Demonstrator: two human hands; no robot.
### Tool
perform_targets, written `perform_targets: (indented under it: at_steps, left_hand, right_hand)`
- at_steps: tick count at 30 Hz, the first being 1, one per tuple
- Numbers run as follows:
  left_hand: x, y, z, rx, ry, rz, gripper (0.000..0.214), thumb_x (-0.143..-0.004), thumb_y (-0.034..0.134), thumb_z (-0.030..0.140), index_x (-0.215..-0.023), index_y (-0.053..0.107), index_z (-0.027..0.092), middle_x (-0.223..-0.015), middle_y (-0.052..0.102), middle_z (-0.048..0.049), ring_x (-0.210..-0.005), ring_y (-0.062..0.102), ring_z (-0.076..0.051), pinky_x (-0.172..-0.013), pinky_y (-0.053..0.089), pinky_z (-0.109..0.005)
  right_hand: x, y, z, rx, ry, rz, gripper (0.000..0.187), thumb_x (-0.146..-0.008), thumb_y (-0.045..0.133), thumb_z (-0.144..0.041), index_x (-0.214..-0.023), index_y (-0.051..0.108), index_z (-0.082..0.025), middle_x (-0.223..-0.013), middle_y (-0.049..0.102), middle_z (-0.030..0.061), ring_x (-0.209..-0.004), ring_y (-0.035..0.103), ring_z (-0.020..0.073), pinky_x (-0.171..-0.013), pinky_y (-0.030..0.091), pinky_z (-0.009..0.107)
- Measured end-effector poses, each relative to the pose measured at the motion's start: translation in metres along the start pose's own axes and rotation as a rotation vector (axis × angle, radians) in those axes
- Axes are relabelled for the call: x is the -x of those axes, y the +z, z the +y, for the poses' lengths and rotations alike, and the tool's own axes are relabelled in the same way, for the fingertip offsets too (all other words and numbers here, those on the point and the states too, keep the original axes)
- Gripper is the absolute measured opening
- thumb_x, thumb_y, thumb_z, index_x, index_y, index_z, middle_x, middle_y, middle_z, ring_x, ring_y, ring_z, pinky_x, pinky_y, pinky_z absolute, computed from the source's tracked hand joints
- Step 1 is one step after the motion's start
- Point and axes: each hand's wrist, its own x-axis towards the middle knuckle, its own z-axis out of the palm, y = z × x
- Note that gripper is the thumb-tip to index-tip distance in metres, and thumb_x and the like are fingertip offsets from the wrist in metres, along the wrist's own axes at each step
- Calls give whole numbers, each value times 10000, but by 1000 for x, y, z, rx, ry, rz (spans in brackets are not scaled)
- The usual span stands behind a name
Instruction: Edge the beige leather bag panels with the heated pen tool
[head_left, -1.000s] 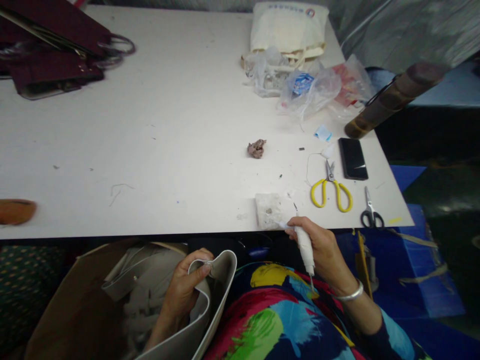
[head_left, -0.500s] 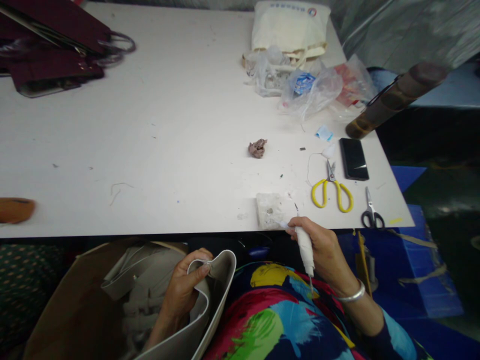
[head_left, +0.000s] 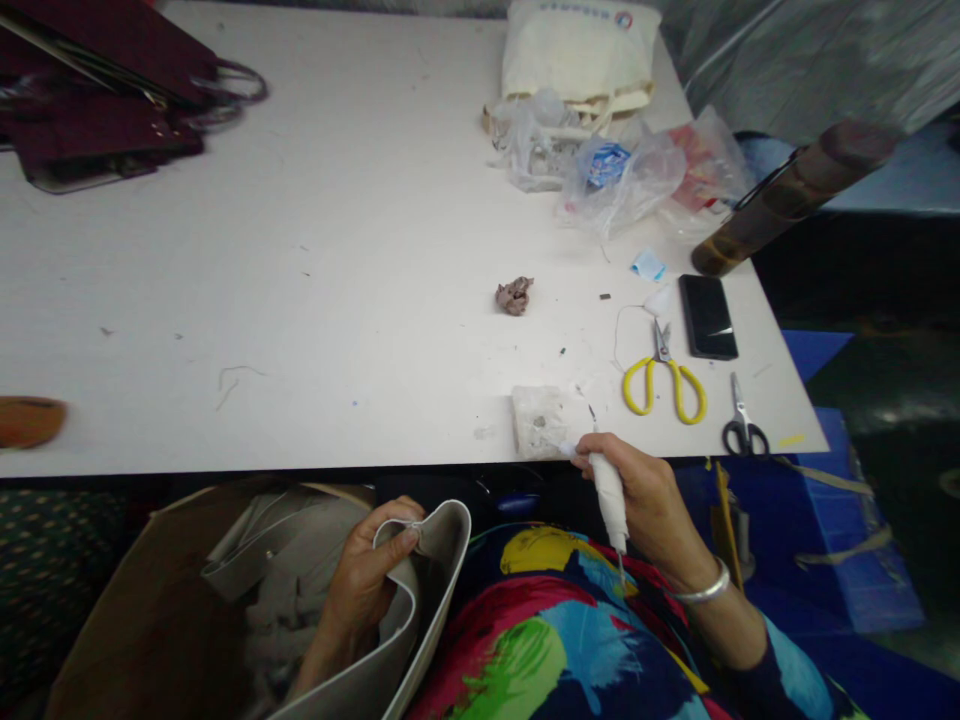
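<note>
My left hand (head_left: 367,565) is closed on the folded edge of a pale grey, leather-like sheet (head_left: 439,570), thumb on top, just below the table's front edge. My right hand (head_left: 637,490) grips a tool with a white-wrapped handle (head_left: 609,500); a thin metal tip shows at each end of it. Its fingertips are at the table edge, beside a whitish, stained pad (head_left: 538,422). A small whitish bit lies between the fingertips and the pad; I cannot tell whether it is held. Yellow-handled scissors (head_left: 664,375) lie to the right of the pad.
Black-handled scissors (head_left: 742,430) and a phone (head_left: 707,317) lie near the right edge, with a dark flask (head_left: 787,200) behind. Further back are plastic bags (head_left: 622,180) and a cream cloth bag (head_left: 577,55). A maroon bag (head_left: 112,100) stands far left. Below sits a box (head_left: 142,600) with grey pieces.
</note>
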Motion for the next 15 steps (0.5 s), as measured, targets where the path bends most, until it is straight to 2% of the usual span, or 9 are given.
perform_targets:
  at_steps: [15]
  left_hand:
    - [-1, 1, 1, -9, 29, 3, 324, -645, 934, 427, -726, 738, 181, -815, 608, -25, -716, 566, -168, -669, 464, -259]
  right_hand:
    - [0, 0, 3, -46, -9, 0, 160, -1032, 555, -138, -1121, 649, -231, -962, 718, 38, -832, 704, 207, -743, 512, 262]
